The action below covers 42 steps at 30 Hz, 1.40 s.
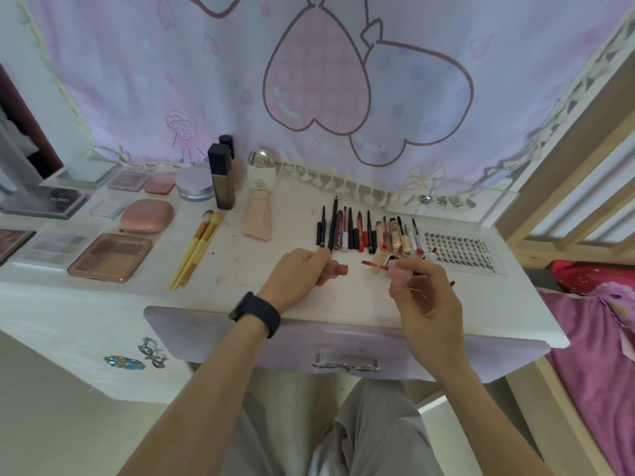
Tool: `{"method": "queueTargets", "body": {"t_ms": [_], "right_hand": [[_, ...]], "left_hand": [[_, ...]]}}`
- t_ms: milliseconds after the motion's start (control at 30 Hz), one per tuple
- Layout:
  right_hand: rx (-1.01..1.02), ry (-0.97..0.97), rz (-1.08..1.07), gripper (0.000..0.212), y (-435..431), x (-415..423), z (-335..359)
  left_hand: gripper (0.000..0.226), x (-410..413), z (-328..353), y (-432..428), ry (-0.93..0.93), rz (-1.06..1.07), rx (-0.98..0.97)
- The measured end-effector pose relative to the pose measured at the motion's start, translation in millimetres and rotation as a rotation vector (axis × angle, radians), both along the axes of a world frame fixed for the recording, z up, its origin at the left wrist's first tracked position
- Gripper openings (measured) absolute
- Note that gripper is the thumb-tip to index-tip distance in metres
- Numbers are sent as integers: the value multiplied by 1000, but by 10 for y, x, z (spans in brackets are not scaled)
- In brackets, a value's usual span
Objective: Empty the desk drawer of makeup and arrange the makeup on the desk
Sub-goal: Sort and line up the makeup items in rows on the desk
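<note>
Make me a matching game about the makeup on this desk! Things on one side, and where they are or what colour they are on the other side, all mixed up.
Things
1. brushes
2. pink tube
3. lash tray
4. wand cap

Clues
A. pinched in the right hand
B. at the far right end of the desk
C. yellow handles
D. held in the left hand

Pairs: 1-C, 2-D, 3-B, 4-A
</note>
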State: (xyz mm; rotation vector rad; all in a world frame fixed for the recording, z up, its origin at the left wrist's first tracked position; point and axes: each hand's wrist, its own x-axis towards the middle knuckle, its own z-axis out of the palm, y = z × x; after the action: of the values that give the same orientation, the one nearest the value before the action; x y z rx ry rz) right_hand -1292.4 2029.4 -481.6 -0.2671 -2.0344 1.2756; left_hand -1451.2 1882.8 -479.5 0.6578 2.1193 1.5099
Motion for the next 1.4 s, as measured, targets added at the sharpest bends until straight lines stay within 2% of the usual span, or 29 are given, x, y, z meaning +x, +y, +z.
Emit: {"method": "queueTargets", "body": {"t_ms": [167,267,333,467,533,633,767,933,1067,1133,1300,1400], "right_hand": [[-281,1,-2,34,-18,107,52],[-397,6,-26,26,-72,137,33],[-437,11,-42,21,-118,153,22],[-424,-19,-93,15,-185,181,-33],[-395,-33,-118,13,-217,189,-72],[-319,-66,-150,9,-252,200,-113],[-173,-158,-210,3,-232,229,-174],[84,-248,-385,17,-193,234,-247],[129,-354,-422,27,-171,211,-274],[182,-416,-456,33,-155,173,-279],[357,-516,-541,32,-150,23,-270],[364,-560,-575,34,-158,-34,-260]], "left_hand": [[58,-11,-4,-17,-80,-2,64],[41,-8,66,-34,-232,-8,150],[46,2,108,-55,-262,-2,137],[43,118,108,-66,43,-16,86],[39,186,114,-15,141,20,68],[33,252,100,88,171,15,70],[10,318,62,166,258,-76,28],[17,336,5,220,381,-105,-94],[17,314,-66,252,440,-112,-145],[11,298,-81,264,431,-115,-132],[15,268,-104,280,421,-112,-90],[15,247,-139,289,434,-110,-99]]}}
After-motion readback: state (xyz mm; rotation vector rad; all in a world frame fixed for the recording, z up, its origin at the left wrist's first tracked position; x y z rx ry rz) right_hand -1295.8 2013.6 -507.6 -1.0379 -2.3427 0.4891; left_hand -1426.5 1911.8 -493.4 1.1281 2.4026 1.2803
